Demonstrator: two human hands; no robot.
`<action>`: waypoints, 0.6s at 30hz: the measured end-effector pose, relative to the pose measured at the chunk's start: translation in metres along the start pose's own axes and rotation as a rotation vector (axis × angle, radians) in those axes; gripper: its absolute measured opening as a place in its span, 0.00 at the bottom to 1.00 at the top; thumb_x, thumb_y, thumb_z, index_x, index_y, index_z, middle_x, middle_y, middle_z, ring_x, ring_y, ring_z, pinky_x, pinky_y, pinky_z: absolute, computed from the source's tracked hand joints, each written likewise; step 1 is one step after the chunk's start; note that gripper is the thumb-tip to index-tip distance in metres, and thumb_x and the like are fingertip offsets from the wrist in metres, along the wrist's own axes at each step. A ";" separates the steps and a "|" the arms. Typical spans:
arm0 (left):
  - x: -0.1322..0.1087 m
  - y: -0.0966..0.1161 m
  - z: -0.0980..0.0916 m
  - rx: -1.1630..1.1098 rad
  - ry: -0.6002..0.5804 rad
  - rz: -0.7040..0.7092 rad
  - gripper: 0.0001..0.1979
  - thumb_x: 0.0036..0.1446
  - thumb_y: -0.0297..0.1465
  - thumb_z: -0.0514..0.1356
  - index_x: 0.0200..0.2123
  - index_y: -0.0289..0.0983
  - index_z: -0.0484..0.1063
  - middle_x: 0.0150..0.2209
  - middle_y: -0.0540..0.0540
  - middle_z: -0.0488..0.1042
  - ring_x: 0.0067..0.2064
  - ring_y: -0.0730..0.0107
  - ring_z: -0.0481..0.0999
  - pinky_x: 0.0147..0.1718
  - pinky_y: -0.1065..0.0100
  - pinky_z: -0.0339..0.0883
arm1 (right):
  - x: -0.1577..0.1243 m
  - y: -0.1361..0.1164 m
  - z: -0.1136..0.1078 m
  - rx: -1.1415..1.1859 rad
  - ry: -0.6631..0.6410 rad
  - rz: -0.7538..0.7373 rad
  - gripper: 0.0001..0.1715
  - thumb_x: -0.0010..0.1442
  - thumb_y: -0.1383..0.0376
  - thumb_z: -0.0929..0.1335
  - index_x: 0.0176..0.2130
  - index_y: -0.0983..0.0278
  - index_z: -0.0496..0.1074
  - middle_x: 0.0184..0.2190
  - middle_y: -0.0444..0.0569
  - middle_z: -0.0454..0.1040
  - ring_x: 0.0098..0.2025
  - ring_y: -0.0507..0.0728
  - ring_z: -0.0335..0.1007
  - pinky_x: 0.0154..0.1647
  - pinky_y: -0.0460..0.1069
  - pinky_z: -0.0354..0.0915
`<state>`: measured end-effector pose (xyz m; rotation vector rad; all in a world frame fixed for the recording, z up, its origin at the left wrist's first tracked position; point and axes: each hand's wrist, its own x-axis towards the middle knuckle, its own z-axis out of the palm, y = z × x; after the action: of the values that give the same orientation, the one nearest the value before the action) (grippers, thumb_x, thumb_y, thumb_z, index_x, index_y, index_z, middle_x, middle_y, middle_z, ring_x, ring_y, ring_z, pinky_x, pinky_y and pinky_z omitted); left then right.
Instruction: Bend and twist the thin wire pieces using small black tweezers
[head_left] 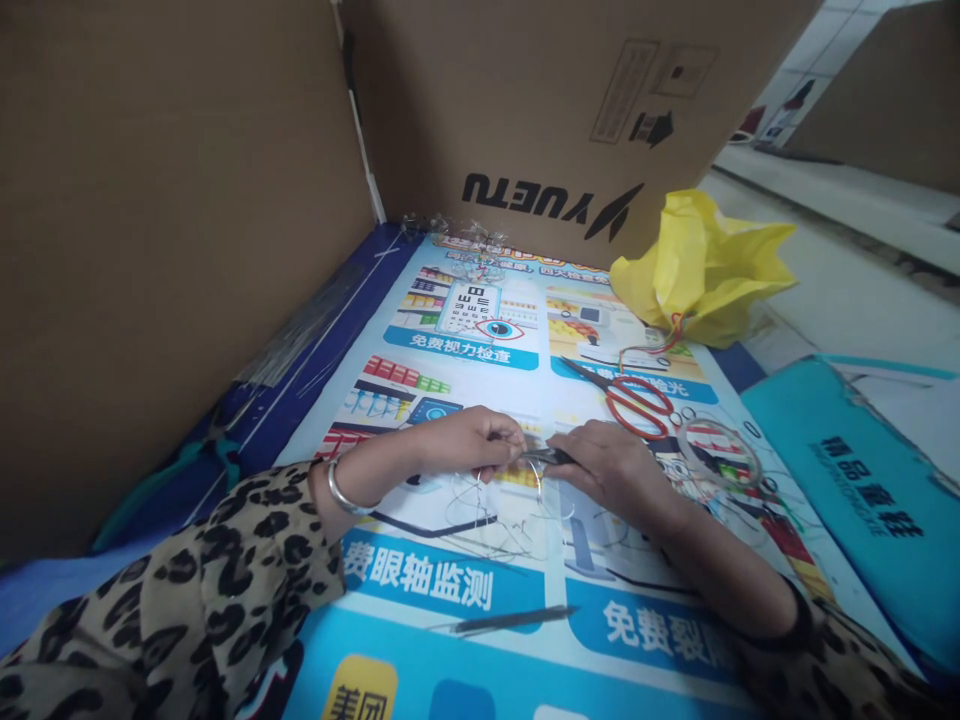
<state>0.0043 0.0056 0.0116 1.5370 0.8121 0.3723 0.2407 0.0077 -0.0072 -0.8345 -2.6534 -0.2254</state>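
Note:
My left hand [480, 440] is closed in a pinch on a thin wire piece [538, 482] that curves down in front of the fingers. From the other side, my right hand [611, 465] grips pliers [553, 456], their dark jaws pointing left and meeting the wire close to my left fingertips. Most of the pliers' handles are hidden in my palm. Below both hands, a tangle of fine wire [499, 535] lies over the printed sheet [465, 390]. A bundle of straight dark wires [516, 620] rests nearer to me.
Red-handled scissors [637, 405] lie beyond my right hand, beside a wire coil [720, 452] and yellow crumpled material [697, 260]. A teal pouch [847, 490] is at right. Teal-handled pliers [180, 475] lie at left. Cardboard walls [510, 110] enclose the back and left.

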 end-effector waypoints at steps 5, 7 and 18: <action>-0.001 0.001 0.000 -0.035 -0.001 -0.012 0.06 0.53 0.30 0.54 0.32 0.34 0.68 0.20 0.54 0.65 0.20 0.80 0.64 0.21 0.76 0.57 | -0.001 0.000 0.003 0.046 -0.023 0.028 0.18 0.58 0.54 0.63 0.38 0.64 0.71 0.28 0.48 0.73 0.32 0.53 0.66 0.34 0.47 0.58; -0.001 0.002 0.000 -0.026 -0.005 -0.019 0.06 0.52 0.31 0.54 0.31 0.34 0.68 0.19 0.54 0.65 0.20 0.80 0.64 0.21 0.76 0.57 | -0.002 0.000 0.003 0.040 -0.022 0.026 0.18 0.58 0.54 0.63 0.38 0.64 0.71 0.27 0.48 0.72 0.33 0.53 0.66 0.35 0.47 0.58; -0.001 0.001 -0.001 -0.026 -0.043 -0.031 0.05 0.52 0.30 0.54 0.29 0.34 0.67 0.19 0.55 0.65 0.19 0.80 0.65 0.20 0.76 0.59 | 0.000 0.001 -0.001 0.010 0.022 -0.039 0.18 0.57 0.55 0.65 0.39 0.66 0.72 0.29 0.50 0.72 0.33 0.54 0.63 0.35 0.50 0.56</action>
<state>0.0038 0.0056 0.0128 1.5021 0.7936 0.3251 0.2418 0.0087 -0.0065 -0.7739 -2.6497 -0.2300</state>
